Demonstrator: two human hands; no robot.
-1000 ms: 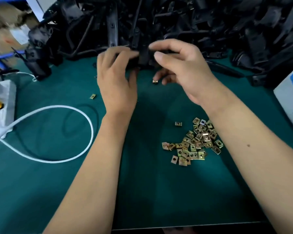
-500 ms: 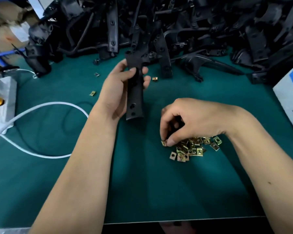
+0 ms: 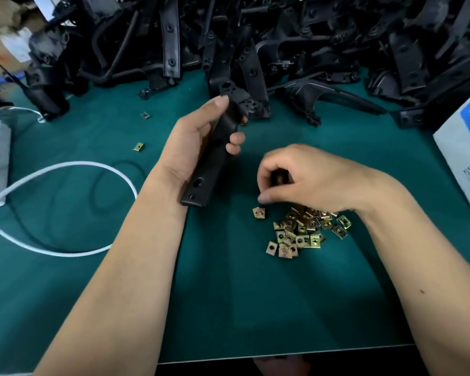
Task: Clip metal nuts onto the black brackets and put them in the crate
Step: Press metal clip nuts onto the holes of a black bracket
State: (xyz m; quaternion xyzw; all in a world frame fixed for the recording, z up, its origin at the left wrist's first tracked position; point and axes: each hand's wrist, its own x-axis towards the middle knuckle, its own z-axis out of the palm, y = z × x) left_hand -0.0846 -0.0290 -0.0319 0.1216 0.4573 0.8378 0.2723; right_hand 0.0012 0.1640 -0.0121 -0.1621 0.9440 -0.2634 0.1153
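Note:
My left hand (image 3: 193,142) grips a long black bracket (image 3: 215,156) and holds it tilted over the green mat, its holed end toward me. My right hand (image 3: 307,177) hovers just above the far side of a pile of brass-coloured metal nuts (image 3: 301,232). Its fingers are curled with the thumb tip against them. What lies inside those fingers is hidden. A single nut (image 3: 259,213) lies just below the thumb. No crate is in view.
A big heap of black brackets (image 3: 282,42) fills the back of the green mat (image 3: 228,308). Two stray nuts (image 3: 138,146) lie at the left. A white cable (image 3: 65,207) loops at the left, and a white box (image 3: 467,158) stands at the right edge.
My left hand pulled a bracket out of the heap and brought it toward me. My right hand left the bracket, dropped onto the nut pile, and has now lifted slightly off it.

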